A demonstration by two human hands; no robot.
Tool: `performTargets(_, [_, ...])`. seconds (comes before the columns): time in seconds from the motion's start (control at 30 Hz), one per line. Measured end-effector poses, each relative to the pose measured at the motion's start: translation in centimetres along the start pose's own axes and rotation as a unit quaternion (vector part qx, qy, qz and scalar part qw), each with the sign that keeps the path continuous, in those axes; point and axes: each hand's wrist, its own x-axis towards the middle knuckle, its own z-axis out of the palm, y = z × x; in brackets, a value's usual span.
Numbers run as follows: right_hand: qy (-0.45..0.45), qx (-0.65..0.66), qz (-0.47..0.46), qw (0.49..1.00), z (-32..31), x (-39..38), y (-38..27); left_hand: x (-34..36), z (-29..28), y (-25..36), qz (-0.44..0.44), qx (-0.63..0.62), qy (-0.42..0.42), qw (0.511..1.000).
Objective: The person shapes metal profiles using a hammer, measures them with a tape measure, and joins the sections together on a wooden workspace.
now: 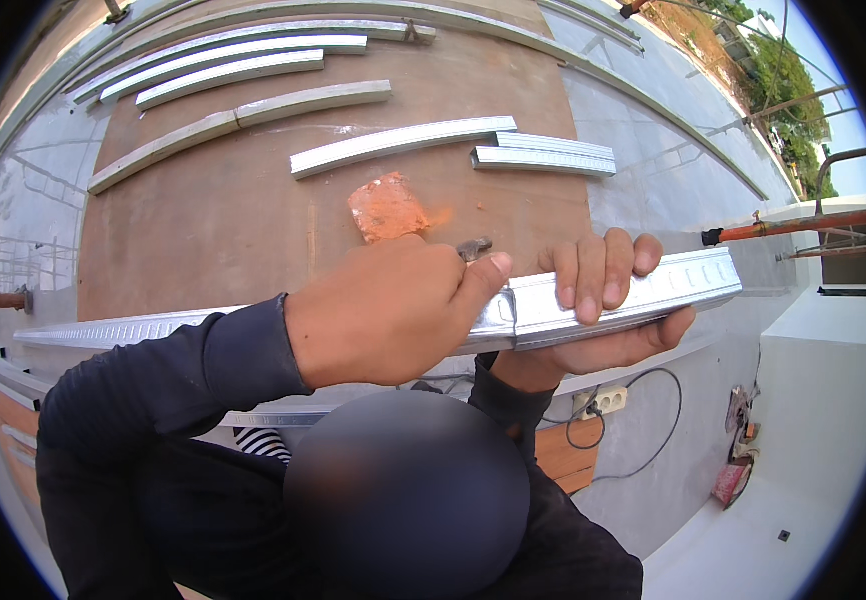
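Observation:
My right hand [608, 300] wraps around a silver metal channel profile [663, 290], with fingers over its top and the palm underneath. At its left end, this profile meets another metal piece in an overlapping joint. My left hand [383, 310] is closed beside that joint, back upward, its thumb lying toward the metal. The dark metal end of a tool [474, 247] pokes out past this hand; the rest is hidden. Behind my left forearm, a long perforated metal strip [133, 328] stretches left. Just beyond my left hand sits a broken orange brick [388, 207] with orange dust beside it.
Several metal profiles [403, 145] lie across the brown board [253, 235] ahead. Orange poles [798, 226] jut in at the right. Near my right knee are a white socket strip [601, 402] and a looping grey cable [678, 400]. A white wall block [813, 410] stands at right.

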Motion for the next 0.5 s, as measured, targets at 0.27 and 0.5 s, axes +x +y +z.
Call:
performTargets(0.27, [0.032,0.032,-0.035,0.998,-0.9,-1.1,1.9,0.8,-0.5,-2.8,0.013,-0.046,-0.007,0.999])
performTargets(0.5, [0.17,-0.029,-0.032,0.985,-0.9,-1.8,3.4,1.4,-2.3,-2.7,-0.097,-0.088,-0.085,0.988])
